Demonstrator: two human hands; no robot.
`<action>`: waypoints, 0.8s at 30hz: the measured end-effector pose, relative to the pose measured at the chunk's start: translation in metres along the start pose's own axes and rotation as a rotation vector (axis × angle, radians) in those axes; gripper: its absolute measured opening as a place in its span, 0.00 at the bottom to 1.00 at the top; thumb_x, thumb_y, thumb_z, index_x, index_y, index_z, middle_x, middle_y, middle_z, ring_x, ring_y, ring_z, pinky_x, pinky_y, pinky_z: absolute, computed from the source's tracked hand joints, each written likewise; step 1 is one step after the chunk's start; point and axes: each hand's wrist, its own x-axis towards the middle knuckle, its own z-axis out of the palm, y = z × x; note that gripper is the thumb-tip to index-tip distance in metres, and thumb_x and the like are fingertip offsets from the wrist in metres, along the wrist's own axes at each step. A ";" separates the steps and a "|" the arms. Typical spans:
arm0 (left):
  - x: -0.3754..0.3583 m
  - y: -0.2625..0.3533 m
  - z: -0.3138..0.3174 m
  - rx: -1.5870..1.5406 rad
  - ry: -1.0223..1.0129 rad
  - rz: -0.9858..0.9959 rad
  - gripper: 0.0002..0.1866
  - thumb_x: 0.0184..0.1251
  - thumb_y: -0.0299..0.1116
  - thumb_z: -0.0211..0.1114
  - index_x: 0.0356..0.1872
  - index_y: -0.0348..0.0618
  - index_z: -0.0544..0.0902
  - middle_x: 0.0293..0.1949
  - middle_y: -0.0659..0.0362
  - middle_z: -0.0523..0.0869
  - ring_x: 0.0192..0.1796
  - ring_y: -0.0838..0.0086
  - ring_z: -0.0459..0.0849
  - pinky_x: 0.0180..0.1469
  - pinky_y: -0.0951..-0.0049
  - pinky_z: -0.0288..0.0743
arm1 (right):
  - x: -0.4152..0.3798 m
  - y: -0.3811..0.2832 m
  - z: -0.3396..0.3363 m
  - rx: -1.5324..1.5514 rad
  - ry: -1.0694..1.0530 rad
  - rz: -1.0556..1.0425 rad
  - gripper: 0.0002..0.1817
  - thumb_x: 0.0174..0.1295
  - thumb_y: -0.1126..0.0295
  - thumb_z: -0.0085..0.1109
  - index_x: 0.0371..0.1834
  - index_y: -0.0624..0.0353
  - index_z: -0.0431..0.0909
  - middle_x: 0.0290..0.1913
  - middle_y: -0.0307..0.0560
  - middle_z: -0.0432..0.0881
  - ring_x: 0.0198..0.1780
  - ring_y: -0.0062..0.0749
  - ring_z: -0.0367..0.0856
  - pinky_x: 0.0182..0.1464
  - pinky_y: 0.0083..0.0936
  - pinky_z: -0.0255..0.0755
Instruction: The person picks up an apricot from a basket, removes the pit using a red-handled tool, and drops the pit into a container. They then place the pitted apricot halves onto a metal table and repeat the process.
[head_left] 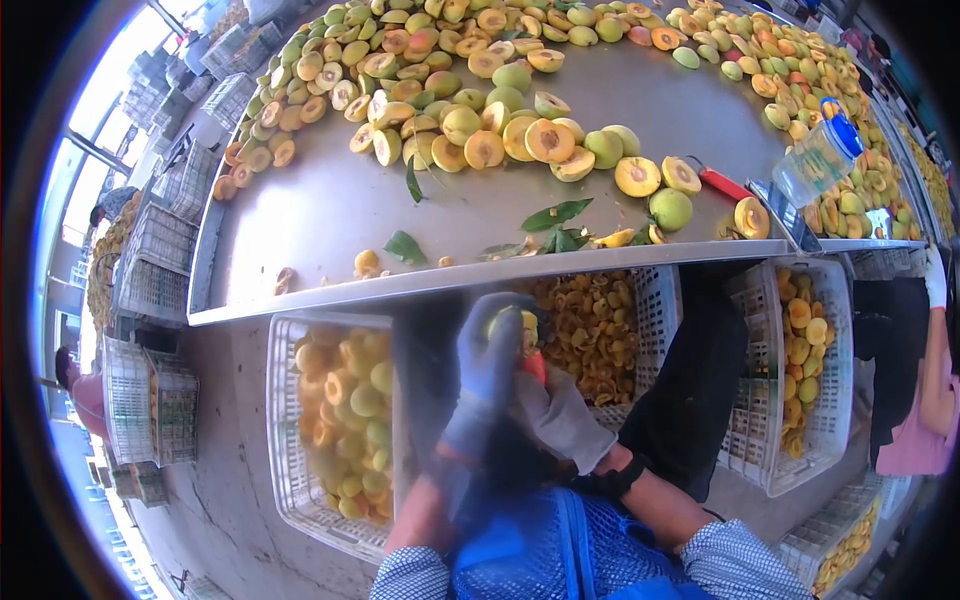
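Fruit [529,325] sits near mid-view, clasped in the curled fingers of the gloved left hand [484,345], while the gloved right hand [562,410], at the fruit's five o'clock, wraps a red handle [535,368], a crate [660,315] standing at three.

txt: none legible | lbls: none legible | brands: none seen | nos.: none legible | signs: none readable

Yellow-green fruit [529,326] beside red handle [535,368]
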 end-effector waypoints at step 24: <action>0.008 0.011 0.000 -0.061 -0.148 0.081 0.14 0.62 0.28 0.57 0.47 0.35 0.79 0.44 0.58 0.81 0.46 0.76 0.77 0.50 0.76 0.71 | -0.006 -0.023 0.003 0.507 -0.148 0.289 0.23 0.63 0.40 0.55 0.31 0.49 0.68 0.17 0.31 0.63 0.13 0.16 0.59 0.16 0.18 0.51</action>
